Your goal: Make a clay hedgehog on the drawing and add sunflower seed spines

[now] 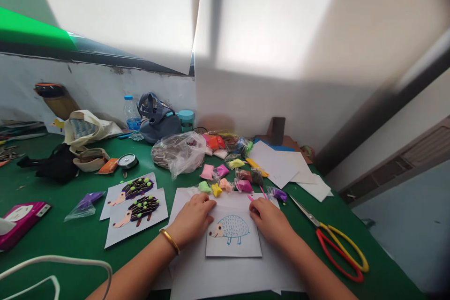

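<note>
A white card [234,249] with a blue-outlined hedgehog drawing [232,228] lies on larger white sheets [225,279]. The hedgehog's face is filled in a pale peach colour, with dark eye and nose. At the card's upper left edge my left hand [197,215], with a gold bangle [170,242] on its wrist, grips it with bent fingers. My right hand [270,219] has its fingers curled at the upper right edge. Pink thin sticks [263,192] show just beyond the right fingers; whether they touch is unclear. Small bags of coloured clay [225,184] sit beyond the card.
Two finished hedgehog cards [137,225] lie to the left, near a purple clay packet [86,202]. Open-bladed scissors [330,234] with red and yellow handles lie right. A clear plastic bag [181,152], blue bag [160,122] and water bottle [131,117] stand behind. A white cable [70,259] curves front left.
</note>
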`<action>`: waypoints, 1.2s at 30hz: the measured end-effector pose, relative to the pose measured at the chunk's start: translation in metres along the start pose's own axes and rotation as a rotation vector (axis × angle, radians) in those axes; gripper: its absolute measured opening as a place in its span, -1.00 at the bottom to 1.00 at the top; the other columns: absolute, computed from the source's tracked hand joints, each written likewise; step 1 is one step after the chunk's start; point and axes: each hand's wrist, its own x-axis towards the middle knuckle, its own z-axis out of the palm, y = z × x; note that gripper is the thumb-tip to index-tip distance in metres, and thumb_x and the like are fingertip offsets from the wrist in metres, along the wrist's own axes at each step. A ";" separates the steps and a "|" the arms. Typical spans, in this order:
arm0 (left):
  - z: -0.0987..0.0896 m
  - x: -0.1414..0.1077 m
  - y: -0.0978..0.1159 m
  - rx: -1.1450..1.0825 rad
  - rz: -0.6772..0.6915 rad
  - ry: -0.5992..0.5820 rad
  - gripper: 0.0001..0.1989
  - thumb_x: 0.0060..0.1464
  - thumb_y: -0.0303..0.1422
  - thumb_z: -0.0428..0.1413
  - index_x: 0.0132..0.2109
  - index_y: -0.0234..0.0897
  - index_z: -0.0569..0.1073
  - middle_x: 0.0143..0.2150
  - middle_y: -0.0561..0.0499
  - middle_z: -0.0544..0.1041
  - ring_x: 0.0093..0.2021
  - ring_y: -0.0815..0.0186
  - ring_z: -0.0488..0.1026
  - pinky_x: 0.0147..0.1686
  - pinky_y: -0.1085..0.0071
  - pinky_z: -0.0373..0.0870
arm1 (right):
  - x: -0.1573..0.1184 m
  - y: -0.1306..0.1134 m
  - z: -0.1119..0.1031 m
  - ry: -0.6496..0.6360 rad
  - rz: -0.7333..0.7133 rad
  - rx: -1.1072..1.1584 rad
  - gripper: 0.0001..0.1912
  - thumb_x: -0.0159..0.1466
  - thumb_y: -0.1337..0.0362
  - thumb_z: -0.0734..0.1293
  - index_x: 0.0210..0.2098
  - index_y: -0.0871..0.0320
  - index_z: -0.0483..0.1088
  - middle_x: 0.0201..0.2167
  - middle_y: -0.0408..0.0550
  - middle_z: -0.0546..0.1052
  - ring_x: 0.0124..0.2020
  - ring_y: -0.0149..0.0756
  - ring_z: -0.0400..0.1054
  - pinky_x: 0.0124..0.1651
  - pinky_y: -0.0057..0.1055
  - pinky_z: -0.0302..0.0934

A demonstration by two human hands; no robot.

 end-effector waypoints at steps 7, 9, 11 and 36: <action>-0.009 0.004 -0.014 -0.038 -0.017 0.000 -0.75 0.16 -0.35 0.07 -0.02 -0.20 0.50 0.01 -0.12 0.45 0.04 0.08 0.37 0.07 0.17 0.30 | 0.016 -0.004 -0.005 -0.021 0.011 -0.014 -0.83 0.29 0.38 0.23 -0.34 0.12 0.45 -0.30 -0.07 0.53 -0.24 -0.28 0.39 -0.31 -0.44 0.05; -0.010 0.005 -0.015 -0.059 -0.037 0.011 -0.73 0.16 -0.37 0.07 0.00 -0.20 0.49 0.00 -0.11 0.47 0.03 0.09 0.38 0.07 0.18 0.30 | 0.018 -0.003 -0.004 -0.008 0.020 -0.008 -0.81 0.32 0.35 0.20 -0.32 0.12 0.45 -0.30 -0.07 0.53 -0.25 -0.28 0.40 -0.32 -0.44 0.04; -0.008 0.007 -0.013 -0.080 -0.025 0.009 -0.73 0.16 -0.36 0.09 0.01 -0.21 0.49 -0.01 -0.11 0.47 0.03 0.10 0.39 0.07 0.19 0.30 | 0.018 -0.003 -0.002 0.007 0.028 -0.003 -0.79 0.34 0.33 0.18 -0.31 0.12 0.44 -0.30 -0.08 0.53 -0.28 -0.29 0.39 -0.34 -0.44 0.03; 0.023 0.011 0.010 0.074 -0.140 0.138 -0.85 0.24 -0.40 0.01 -0.29 -0.23 0.44 -0.26 -0.06 0.47 -0.19 0.14 0.40 -0.17 0.24 0.29 | 0.015 0.005 0.023 0.181 -0.092 0.053 -0.82 0.35 0.35 0.19 -0.32 0.13 0.41 -0.32 -0.06 0.50 -0.24 -0.21 0.36 -0.16 -0.34 0.15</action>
